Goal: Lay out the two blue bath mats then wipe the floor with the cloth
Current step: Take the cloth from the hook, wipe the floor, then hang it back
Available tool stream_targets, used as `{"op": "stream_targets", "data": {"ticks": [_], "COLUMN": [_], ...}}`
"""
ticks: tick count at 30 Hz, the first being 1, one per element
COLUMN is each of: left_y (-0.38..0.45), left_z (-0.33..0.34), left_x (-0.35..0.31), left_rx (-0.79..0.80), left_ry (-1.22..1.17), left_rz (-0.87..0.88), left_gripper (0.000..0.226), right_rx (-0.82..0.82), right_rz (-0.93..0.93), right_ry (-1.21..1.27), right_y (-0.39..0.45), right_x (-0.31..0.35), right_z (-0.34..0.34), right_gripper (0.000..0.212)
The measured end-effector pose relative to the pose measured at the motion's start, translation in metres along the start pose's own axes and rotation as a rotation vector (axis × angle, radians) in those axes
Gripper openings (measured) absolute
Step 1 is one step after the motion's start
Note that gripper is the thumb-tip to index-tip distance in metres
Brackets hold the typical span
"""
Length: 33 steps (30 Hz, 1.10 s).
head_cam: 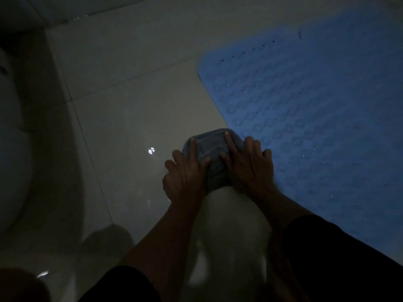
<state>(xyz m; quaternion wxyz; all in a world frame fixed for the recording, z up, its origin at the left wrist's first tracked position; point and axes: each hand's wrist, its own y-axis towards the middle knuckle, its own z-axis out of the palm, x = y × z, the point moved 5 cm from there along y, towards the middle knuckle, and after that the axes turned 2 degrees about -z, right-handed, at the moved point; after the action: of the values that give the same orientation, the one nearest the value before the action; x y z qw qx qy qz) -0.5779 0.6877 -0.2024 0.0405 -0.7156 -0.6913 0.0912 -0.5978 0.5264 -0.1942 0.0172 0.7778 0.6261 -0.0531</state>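
Note:
A folded grey-blue cloth lies on the pale tiled floor in dim light. My left hand presses flat on its left side with fingers spread. On its right side rests my right hand, fingers also spread, its outer fingers reaching onto a blue bath mat. That mat lies flat on the floor at the right, covered in round suction bumps. Its left edge touches the cloth. Only one mat shows in view.
A white toilet stands at the left edge and casts a dark shadow on the tiles. A wall base runs along the top. Wet glints show on the floor left of the cloth.

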Motion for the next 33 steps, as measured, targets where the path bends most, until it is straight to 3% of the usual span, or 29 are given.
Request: {"op": "stream_targets", "data": {"ticks": [5,21,29,33], "left_y": [0.035,0.131,0.168,0.202], "left_z": [-0.002,-0.025,-0.041,-0.043], "left_x": [0.009,0.022,0.014,0.017], "left_rx": [-0.019,-0.035,0.046,0.107], "left_ry": [-0.073,0.042,0.117,0.084], "left_rz": [-0.051,-0.239,-0.282,-0.281], "left_gripper": [0.069,0.069,0.073,0.075], "right_rx": [-0.047,-0.153,-0.037,-0.097], "right_rz": [-0.055,-0.3,-0.28,-0.281], "right_ry": [0.038,0.156,0.19,0.162], "right_y": [0.036,0.16,0.201,0.224], "right_x": [0.01,0.05,0.059,0.066], "right_z": [0.002,-0.011,-0.013,-0.015], "right_gripper": [0.059,0.056,0.057,0.055]}}
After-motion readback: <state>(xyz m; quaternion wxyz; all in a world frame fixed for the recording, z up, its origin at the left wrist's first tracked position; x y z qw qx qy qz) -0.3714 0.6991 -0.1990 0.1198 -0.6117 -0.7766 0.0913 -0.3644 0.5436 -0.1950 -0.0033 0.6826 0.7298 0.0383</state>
